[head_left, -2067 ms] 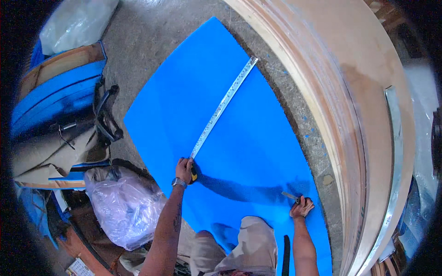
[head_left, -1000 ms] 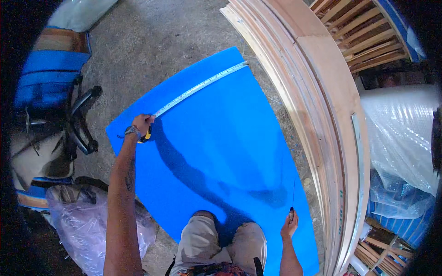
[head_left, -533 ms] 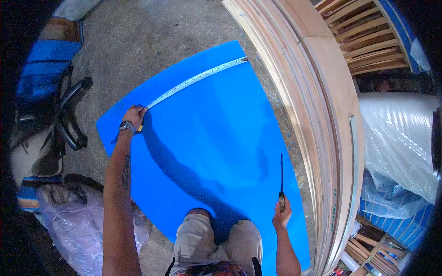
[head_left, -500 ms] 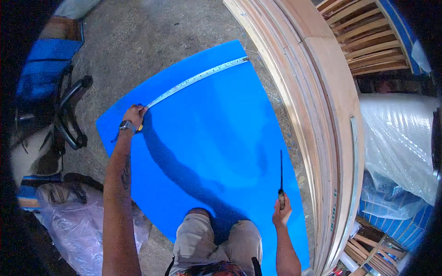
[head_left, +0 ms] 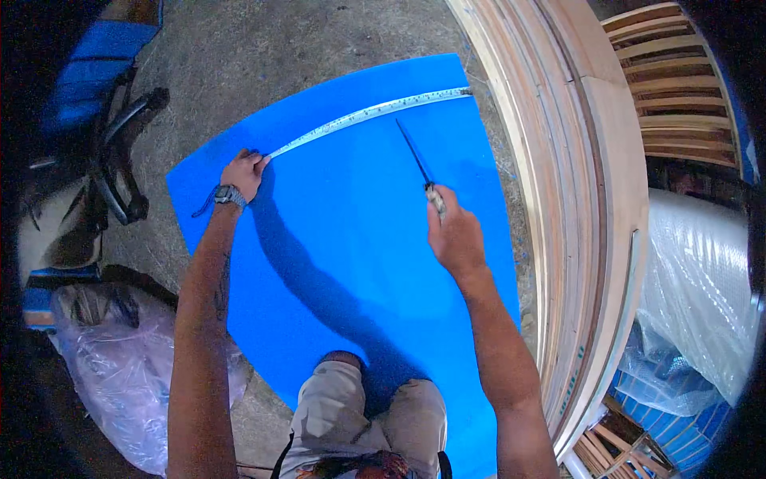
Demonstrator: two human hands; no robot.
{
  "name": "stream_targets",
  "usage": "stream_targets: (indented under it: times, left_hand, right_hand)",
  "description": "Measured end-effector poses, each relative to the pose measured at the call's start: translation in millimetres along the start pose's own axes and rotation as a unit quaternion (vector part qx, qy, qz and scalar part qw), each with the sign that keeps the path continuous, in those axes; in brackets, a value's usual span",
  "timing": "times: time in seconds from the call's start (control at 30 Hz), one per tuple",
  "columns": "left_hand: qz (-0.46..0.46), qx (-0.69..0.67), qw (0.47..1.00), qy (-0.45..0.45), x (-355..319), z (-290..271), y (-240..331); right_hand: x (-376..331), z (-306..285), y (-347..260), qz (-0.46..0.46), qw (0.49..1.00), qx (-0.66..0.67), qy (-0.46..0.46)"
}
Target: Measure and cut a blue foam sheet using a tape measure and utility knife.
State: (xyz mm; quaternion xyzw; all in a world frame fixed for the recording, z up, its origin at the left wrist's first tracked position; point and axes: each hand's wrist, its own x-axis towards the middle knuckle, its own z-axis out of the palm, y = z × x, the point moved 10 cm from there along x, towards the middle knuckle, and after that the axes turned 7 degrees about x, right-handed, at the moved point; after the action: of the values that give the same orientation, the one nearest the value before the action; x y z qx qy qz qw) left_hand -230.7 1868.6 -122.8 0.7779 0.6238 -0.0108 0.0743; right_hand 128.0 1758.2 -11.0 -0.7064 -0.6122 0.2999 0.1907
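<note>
Gripping tape measure (head_left: pixel 361 117), left hand (head_left: pixel 242 176) is curled, right hand (head_left: pixel 457 238) clasping knife (head_left: pixel 420 164)

Light reaches the blue sheet (head_left: pixel 359 231) brightly from its left, throwing the left forearm's (head_left: pixel 199 335) long, dark shadow across it. Glare whitens the bubble wrap (head_left: pixel 694 271) to the sheet's right; the plastic bag (head_left: pixel 144 383) to its left shines more dimly. Far outside the sheet, fisheye-bent edges fade into grainy black.

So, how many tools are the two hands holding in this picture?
2: the measuring tape, stretched across the blue sheet from the left hand, and the dark-bladed tool in the right hand. Anything more inside the hands would be hidden.
</note>
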Motion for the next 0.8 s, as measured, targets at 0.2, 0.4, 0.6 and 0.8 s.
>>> stream_targets:
  times: [0.2,0.4,0.6,0.8]
  left_hand:
    - [0.023,0.019,0.998,0.058,-7.9,0.5,-0.7]
    - [-0.007,0.007,0.998,0.054,-11.5,-6.4,6.8]
    - [-0.012,0.021,0.999,0.047,-12.1,-8.8,4.9]
    - [-0.007,0.023,0.999,0.047,-11.5,-10.8,6.4]
  right_hand:
    - [20.2,9.7,-11.1,-0.015,1.000,-0.015,-0.010]
    - [18.5,18.5,-14.8,-0.004,0.999,-0.025,-0.024]
    - [20.5,21.2,-18.5,-0.024,0.999,-0.023,-0.019]
    - [23.8,26.4,-15.9,-0.024,0.999,-0.028,-0.029]
